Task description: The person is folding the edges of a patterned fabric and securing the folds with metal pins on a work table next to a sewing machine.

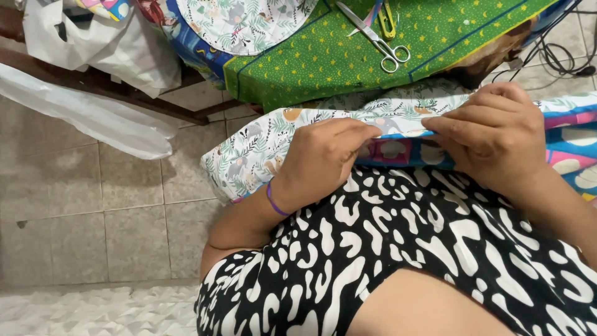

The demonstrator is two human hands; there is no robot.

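Observation:
A white fabric piece printed with leaves and small animals [261,146] lies across my lap, over a bright pink and blue layer. My left hand [326,158] pinches its folded upper edge near the middle, fingers closed on the cloth. My right hand [494,130] pinches the same folded edge just to the right, fingertips almost meeting those of the left. A purple band circles my left wrist. My black and white patterned clothing fills the lower frame.
Silver scissors [378,38] lie on a green star-and-moon cloth [323,62] on the table ahead, beside a round leaf-print fabric piece [242,22]. White plastic bags [93,118] hang at the left over the tiled floor [93,211]. Black cables [556,53] trail at the upper right.

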